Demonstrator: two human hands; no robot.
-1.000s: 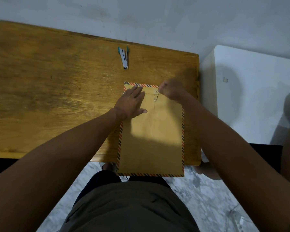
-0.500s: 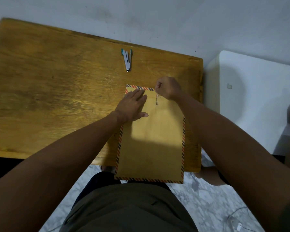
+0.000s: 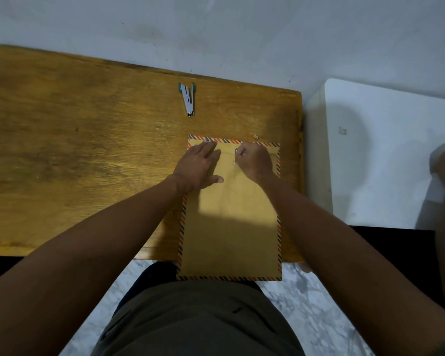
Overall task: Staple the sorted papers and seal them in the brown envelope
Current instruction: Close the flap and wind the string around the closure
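The papers could not be seen at all, and whether they lay inside the brown envelope [image 3: 229, 222] could not be told. The small metal clasp [image 3: 236, 156] near the envelope's top edge was half covered by the right hand [image 3: 254, 160], so its exact form stayed unclear, and the fingertips were tucked under the knuckles. The envelope's near end hung past the front edge of the wooden desk [image 3: 88, 155], above dark trousers, and its striped border was hidden along the right side by the forearm. The left hand [image 3: 198, 165] lay flat on the envelope's upper left part, fingers straight and together, thumb spread toward the middle, pressing the paper down. The right hand was curled into a loose fist at the clasp, seemingly pinching it. A stapler [image 3: 188, 98] lay well apart, farther back on the desk.
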